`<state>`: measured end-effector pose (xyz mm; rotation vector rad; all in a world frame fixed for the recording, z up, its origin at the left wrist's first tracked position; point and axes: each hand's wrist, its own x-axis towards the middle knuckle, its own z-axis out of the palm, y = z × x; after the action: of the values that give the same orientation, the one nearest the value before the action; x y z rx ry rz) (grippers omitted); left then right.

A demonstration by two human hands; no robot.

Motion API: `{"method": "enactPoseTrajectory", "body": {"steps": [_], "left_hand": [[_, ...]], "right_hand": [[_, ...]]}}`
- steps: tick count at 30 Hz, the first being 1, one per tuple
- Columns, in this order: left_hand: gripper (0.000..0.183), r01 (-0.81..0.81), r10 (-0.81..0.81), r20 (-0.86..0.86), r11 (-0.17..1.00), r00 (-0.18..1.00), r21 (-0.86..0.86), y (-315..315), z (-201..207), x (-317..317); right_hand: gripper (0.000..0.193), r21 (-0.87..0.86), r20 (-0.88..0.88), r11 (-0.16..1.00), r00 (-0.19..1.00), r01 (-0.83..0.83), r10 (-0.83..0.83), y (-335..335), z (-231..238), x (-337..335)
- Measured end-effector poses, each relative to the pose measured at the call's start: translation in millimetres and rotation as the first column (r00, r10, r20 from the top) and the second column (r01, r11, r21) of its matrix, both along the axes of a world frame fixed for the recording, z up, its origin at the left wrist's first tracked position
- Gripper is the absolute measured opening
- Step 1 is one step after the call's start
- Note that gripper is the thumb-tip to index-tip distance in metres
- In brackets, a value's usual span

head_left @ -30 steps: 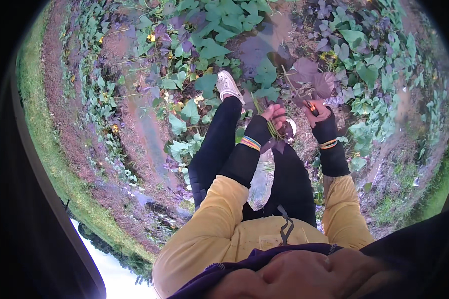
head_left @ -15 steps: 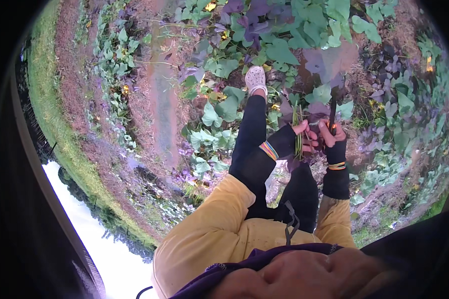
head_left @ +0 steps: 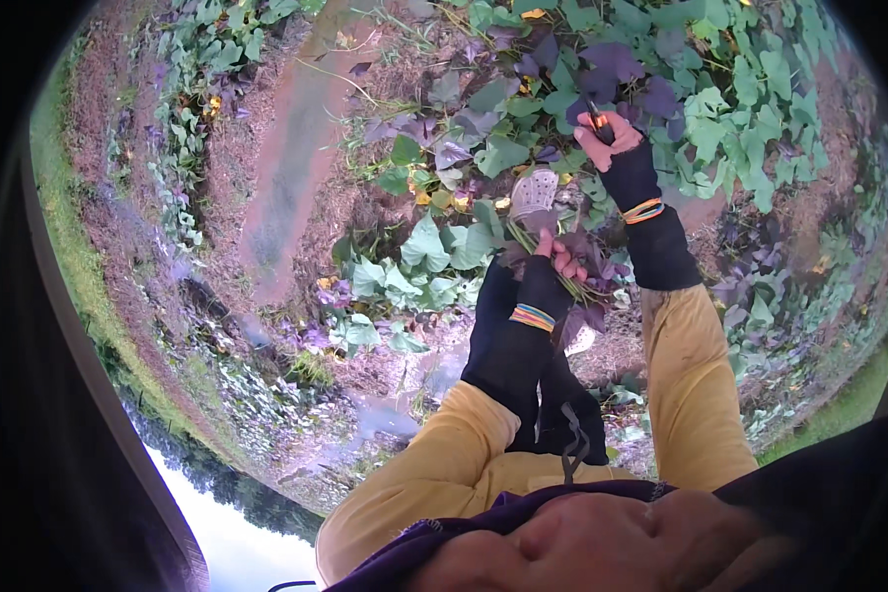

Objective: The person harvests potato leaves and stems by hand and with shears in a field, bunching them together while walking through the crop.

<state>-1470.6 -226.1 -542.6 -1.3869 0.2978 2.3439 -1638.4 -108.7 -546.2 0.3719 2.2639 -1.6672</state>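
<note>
My left hand [head_left: 559,259], in a black fingerless sleeve with striped bands, is closed around a bunch of green vine stems [head_left: 584,292] with purple leaves. It hangs low in front of me, just nearer than a pale perforated clog [head_left: 535,189]. Farther forward and to the right, my right hand [head_left: 617,146] grips a slim dark tool [head_left: 602,126] with an orange part. The fist hides most of that tool, so its exact kind cannot be made out. Purple heart-shaped leaves [head_left: 612,69] lie just beyond the tool's tip.
Green leafy vines [head_left: 750,109] spread thickly at the far right. More pale green leaves [head_left: 424,252] grow left of my left hand. A strip of bare soil [head_left: 291,168] runs between the planted rows on the left, with grass [head_left: 64,207] at the far left edge.
My hands were close together near my knees. Now the right one has reached forward with the tool, while the left has shifted slightly left with the stems. The view has also shifted.
</note>
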Motion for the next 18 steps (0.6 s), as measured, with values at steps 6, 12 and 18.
{"method": "enactPoseTrajectory", "body": {"steps": [6, 12, 18], "left_hand": [[0.036, -0.076, 0.073, 0.097, 0.997, 0.993, 0.029, -2, -24, -32], [0.035, -0.214, 0.219, 0.177, 0.976, 0.960, -0.047, -11, -37, -33], [0.034, -0.330, 0.358, 0.257, 0.932, 0.898, -0.146, -17, -38, -31]], "right_hand": [[0.029, 0.178, -0.255, 0.956, 0.928, -0.233, 0.273, -103, 6, -154], [0.036, -0.059, -0.071, 0.889, 0.891, -0.453, 0.449, -164, -28, -173], [0.035, -0.594, 0.267, 0.780, 0.866, -0.197, 0.422, -188, -77, -134]]}}
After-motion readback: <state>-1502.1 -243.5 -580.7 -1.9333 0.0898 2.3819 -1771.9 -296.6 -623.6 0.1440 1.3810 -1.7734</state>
